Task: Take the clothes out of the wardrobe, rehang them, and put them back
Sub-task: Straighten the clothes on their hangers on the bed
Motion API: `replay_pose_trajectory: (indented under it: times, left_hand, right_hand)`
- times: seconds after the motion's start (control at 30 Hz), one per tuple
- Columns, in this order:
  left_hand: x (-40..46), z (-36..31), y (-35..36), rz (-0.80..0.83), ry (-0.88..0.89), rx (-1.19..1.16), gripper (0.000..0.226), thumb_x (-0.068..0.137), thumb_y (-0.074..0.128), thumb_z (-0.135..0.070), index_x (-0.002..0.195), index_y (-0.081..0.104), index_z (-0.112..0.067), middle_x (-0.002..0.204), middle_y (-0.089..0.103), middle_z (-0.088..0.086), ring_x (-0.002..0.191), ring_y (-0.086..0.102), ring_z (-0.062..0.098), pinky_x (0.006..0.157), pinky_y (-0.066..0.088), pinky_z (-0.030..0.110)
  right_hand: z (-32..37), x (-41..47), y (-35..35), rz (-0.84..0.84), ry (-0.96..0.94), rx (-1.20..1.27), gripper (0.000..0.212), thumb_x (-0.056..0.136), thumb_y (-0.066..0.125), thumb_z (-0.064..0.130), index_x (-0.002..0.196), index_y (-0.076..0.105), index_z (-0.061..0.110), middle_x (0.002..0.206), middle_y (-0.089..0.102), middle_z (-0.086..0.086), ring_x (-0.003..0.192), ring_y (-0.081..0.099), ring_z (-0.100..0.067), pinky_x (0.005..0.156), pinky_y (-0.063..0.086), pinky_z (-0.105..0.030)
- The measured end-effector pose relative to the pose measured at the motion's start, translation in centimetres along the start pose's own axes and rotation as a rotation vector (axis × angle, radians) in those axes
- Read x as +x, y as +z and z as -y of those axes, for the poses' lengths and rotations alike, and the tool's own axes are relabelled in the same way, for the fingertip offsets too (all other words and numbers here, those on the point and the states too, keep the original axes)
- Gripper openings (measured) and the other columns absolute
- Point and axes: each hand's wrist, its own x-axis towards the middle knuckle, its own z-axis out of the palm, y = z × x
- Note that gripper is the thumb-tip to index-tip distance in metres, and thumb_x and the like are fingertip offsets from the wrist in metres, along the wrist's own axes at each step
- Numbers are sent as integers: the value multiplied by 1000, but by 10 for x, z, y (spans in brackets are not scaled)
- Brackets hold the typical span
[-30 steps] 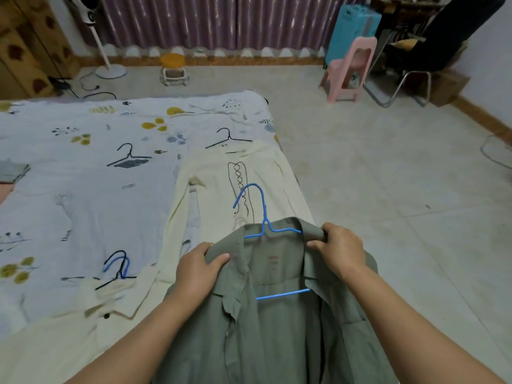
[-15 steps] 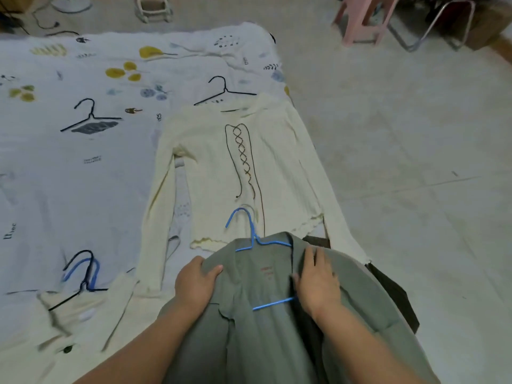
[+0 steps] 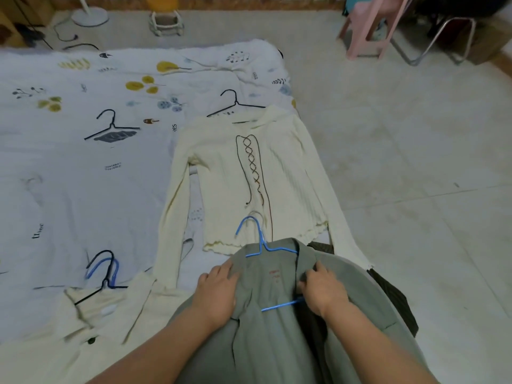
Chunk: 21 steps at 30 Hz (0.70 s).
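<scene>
Hands | your left hand [image 3: 219,293] grips green shirt [image 3: 277,342] collar | right hand [image 3: 322,289] pinches other lapel | blue hanger [image 3: 261,245] shoulders hidden inside.

We see only two forearms and two hands of the person, entering from the near edge of the view. Both forearms are bare as far as the frame shows; no sleeve or cuff reaches into view on either side. The left hand [image 3: 219,293] carries no ring, watch, bracelet or glove that we can make out, and its wrist is uncovered. The right hand [image 3: 322,291] is likewise bare, with no ring, band or glove visible, and its wrist is uncovered too. We can see short fingernails on a few fingers, though the picture is too soft to tell whether they are painted
</scene>
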Motion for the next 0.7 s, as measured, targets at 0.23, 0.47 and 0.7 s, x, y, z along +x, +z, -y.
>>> replay_pose_trajectory:
  times: [0.23, 0.47, 0.7]
  left_hand:
    - [-45, -16, -70, 197, -70, -43, 34, 92, 40, -25, 123, 50, -14, 128, 53, 9, 117, 50, 27, 90, 39, 30]
    - [-133, -38, -133, 91, -64, -37, 36, 93, 43, -29, 123, 52, -11, 123, 55, 6, 113, 51, 21, 86, 41, 22]
    - [-241, -56, -181, 85, -97, -75, 43, 96, 41, -38, 134, 44, -17, 133, 51, 3, 119, 49, 20, 90, 39, 26]
  right_hand:
    - [12, -75, -44, -24, -96, 2, 32, 94, 41, 15, 63, 32, 19, 115, 59, -16, 102, 55, -29, 71, 32, -26]
    - [7, -177, -71, -64, -199, -121, 16, 93, 42, 16, 88, 57, 12, 118, 60, -13, 107, 56, -30, 75, 39, -30]
    - [1, -278, -87, -127, -257, -239, 31, 94, 48, 18, 121, 59, 8, 123, 60, -12, 114, 56, -27, 92, 47, -34]
